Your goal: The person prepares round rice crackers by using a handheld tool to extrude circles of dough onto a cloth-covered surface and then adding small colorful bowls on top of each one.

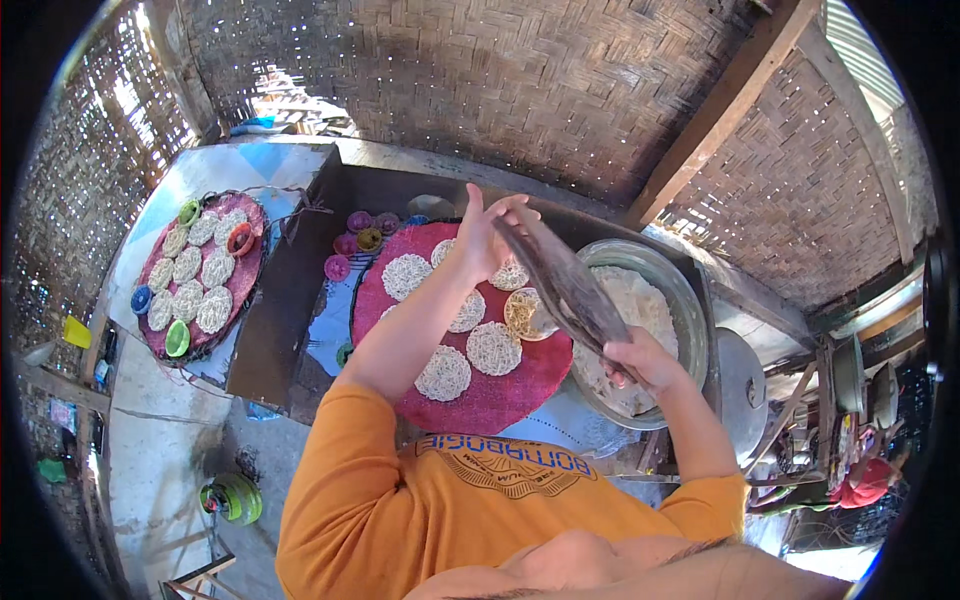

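Note:
Both my hands are on a long, dark wooden tool (581, 289) in two parts, apparently a hand press, tilted above a magenta cloth-covered tray (536, 386). Its lower end is gripped by my right hand (646, 358), in front of the dough basin. The upper end lies against the palm and fingers of my left hand (487, 232), whose thumb sticks out. Round, lacy white noodle cakes (494, 349) lie on the tray, some partly hidden by my left forearm. Beneath the tool is a round mould (523, 313) with strands in it.
On the right a large metal basin (694, 322) holds white dough (637, 300); a metal lid (742, 394) stands beside it. Coloured moulds (360, 221) sit behind the tray. A second tray (253, 281) bears more noodle cakes at left. A green gas cylinder (244, 499) stands below.

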A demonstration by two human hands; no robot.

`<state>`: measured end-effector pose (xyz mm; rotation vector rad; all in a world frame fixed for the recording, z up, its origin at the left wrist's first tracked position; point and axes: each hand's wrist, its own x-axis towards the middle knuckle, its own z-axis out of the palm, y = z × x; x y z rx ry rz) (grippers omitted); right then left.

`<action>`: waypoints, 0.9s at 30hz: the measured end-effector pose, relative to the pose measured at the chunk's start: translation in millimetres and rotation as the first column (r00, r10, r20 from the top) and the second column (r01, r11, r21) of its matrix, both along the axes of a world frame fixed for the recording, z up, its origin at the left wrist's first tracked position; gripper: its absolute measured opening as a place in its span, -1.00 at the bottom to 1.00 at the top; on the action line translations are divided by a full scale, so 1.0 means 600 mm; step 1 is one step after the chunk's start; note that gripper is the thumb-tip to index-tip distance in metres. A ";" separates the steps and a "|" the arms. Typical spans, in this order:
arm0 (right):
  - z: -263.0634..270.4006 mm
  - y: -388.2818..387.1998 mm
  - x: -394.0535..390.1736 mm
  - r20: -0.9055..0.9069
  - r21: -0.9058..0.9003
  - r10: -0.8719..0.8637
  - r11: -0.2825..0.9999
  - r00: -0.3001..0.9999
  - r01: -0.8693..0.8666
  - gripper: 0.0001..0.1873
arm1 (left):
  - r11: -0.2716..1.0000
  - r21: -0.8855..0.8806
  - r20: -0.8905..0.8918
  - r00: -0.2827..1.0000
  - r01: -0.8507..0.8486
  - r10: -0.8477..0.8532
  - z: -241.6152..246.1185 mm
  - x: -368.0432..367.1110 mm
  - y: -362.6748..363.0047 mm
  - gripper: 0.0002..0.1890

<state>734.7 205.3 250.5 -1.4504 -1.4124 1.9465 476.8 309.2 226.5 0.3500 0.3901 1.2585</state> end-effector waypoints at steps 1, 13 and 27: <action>-0.002 -0.015 -0.002 -0.003 0.147 -0.043 0.988 0.999 0.043 -0.47 | 1.000 0.003 -0.006 1.000 -0.002 0.002 -0.007 -0.008 -0.001 -0.45; -0.212 -0.274 0.054 0.008 0.826 -0.510 0.488 0.860 0.282 -0.32 | 0.597 -0.038 -0.650 -0.474 0.802 0.595 -0.056 0.046 -0.065 0.15; -0.309 -0.387 0.095 0.463 0.691 -0.559 0.714 0.688 0.115 -0.32 | 0.728 0.494 -0.859 0.398 0.476 0.322 0.028 -0.108 -0.119 0.08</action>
